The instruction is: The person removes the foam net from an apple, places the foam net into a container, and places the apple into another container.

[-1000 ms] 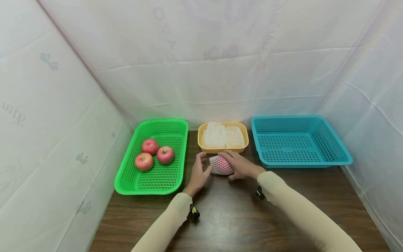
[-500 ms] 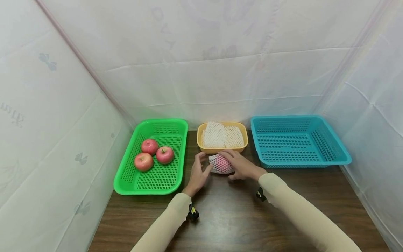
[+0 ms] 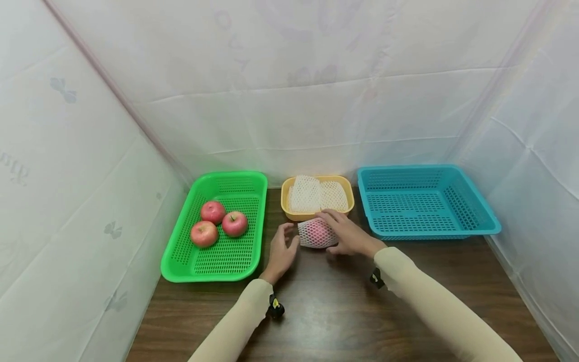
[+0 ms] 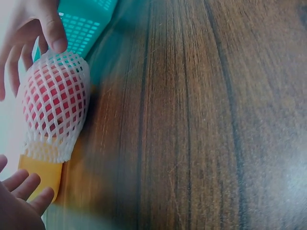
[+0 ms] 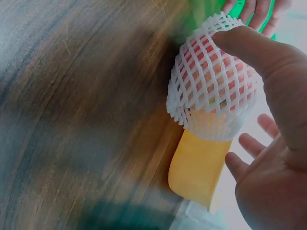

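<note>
On the table, in front of the small yellow basket (image 3: 317, 217), lies a pink-red apple in a white foam net sleeve (image 3: 314, 234). Both wrist views show the sleeve (image 4: 56, 103) covering the fruit, its end loose beyond it. My left hand (image 3: 281, 254) is beside the sleeve's left end, fingers loosely bent and apart from it. My right hand (image 3: 353, 237) arches around its right side with spread fingers. The right wrist view shows its thumb (image 5: 249, 45) overlapping the net, while several fingertips (image 5: 236, 165) stand away. The index finger's contact is hidden.
A green basket (image 3: 210, 278) with 3 bare apples (image 3: 204, 234) is on the left. White foam net sleeves (image 3: 305, 194) fill the yellow basket. At the right stands a blue mesh basket (image 3: 402, 205). White curtains (image 3: 271, 115) enclose the table (image 3: 325, 311).
The right fingers have lifted slightly off the apple, showing more of it. The left hand has drawn a little away from the sleeve. The view has shifted slightly.
</note>
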The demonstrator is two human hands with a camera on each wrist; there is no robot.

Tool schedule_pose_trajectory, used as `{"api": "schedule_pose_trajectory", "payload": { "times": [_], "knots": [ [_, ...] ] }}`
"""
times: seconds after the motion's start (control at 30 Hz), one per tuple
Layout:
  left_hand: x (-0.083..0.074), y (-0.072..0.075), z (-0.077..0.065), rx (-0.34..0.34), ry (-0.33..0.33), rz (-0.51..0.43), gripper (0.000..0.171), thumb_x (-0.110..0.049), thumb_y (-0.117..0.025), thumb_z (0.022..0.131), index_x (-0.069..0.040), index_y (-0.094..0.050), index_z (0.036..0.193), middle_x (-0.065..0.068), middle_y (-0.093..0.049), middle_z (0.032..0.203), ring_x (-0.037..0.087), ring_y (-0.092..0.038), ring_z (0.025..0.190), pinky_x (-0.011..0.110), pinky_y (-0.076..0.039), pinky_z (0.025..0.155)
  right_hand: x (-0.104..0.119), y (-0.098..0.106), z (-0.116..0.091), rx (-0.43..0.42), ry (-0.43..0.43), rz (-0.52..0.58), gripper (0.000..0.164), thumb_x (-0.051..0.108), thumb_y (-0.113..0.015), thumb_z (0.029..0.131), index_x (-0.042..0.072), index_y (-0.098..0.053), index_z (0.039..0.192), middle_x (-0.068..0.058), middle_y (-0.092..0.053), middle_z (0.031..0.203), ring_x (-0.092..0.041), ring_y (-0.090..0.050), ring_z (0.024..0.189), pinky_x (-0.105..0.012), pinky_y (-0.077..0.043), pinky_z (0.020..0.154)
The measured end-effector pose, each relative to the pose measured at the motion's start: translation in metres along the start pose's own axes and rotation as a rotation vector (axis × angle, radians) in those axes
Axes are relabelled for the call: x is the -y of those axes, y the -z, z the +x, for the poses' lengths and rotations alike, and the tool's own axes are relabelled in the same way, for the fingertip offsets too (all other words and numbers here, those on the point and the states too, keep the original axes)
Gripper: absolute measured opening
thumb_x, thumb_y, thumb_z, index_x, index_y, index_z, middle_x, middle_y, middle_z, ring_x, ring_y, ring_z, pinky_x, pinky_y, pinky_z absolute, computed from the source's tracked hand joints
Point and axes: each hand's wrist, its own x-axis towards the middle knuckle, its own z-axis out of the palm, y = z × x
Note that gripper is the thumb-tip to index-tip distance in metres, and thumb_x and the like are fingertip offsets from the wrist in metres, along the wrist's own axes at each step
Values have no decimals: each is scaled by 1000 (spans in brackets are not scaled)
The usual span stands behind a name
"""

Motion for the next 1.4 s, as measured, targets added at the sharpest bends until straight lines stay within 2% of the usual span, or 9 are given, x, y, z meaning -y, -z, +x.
{"api": "schedule_pose_trajectory", "payload": {
  "times": [0.13,0.3,0.43,0.57,0.67,0.8,0.9,1.13,1.4],
  "knots": [
    [2,-1,2,-76,-29,30,26,-11,-58,95,-6,-58,121,10,-63,120,23,-59,112,42,-50,93,-1,3,-2,-32,5,-21,105,28,-88,71,23,-24,154,-7,-26,155,-25,-27,141,-50,-37,107],
    [7,-3,5,-173,-102,131,13,-8,-61,94,-7,-68,104,7,-68,102,19,-66,91,36,-55,79,-1,10,-4,-45,-16,-46,106,32,-88,71,26,-22,154,-5,-25,156,-24,-27,141,-49,-36,108],
    [9,-3,8,-197,-132,193,9,-7,-65,92,-8,-73,96,4,-71,95,17,-67,82,35,-55,72,-2,15,-5,-49,-50,-62,106,34,-87,71,27,-22,154,-4,-24,156,-24,-28,141,-50,-36,108],
    [7,-4,11,-178,-116,209,7,-9,-70,90,-8,-76,94,4,-73,92,17,-69,81,36,-56,72,-4,22,-5,-66,-70,-80,106,34,-87,71,25,-22,155,-4,-24,156,-26,-27,141,-51,-37,107],
    [7,-5,13,-161,-74,200,6,-10,-73,87,-9,-77,92,2,-74,90,16,-70,80,36,-55,72,-5,26,-6,-77,-76,-81,107,35,-87,71,26,-22,155,-5,-23,156,-27,-26,142,-52,-38,106],
    [9,-7,15,-138,-22,152,6,-9,-78,83,-12,-78,87,-1,-75,85,12,-70,76,30,-55,68,-9,29,-7,-93,-78,-83,107,36,-87,70,25,-22,154,-4,-22,157,-30,-29,140,-54,-39,104],
    [9,-9,17,-108,-5,93,9,-7,-80,80,-12,-78,88,0,-75,86,11,-70,77,26,-56,67,-12,32,-8,-109,-85,-76,107,34,-87,70,25,-22,154,-5,-24,156,-31,-31,138,-56,-39,104],
    [6,-13,17,-61,-47,-22,20,0,-81,76,-5,-77,95,9,-74,93,19,-72,86,27,-57,73,-14,37,-10,-114,-99,-81,108,35,-87,70,28,-20,155,-7,-27,155,-32,-29,139,-56,-35,106],
    [3,-18,17,-19,-109,-66,34,4,-81,74,0,-73,106,14,-70,112,27,-68,102,38,-54,86,-16,38,-15,-110,-99,-66,106,32,-86,72,23,-21,155,-7,-25,155,-32,-29,139,-56,-37,104]
  ]
}}
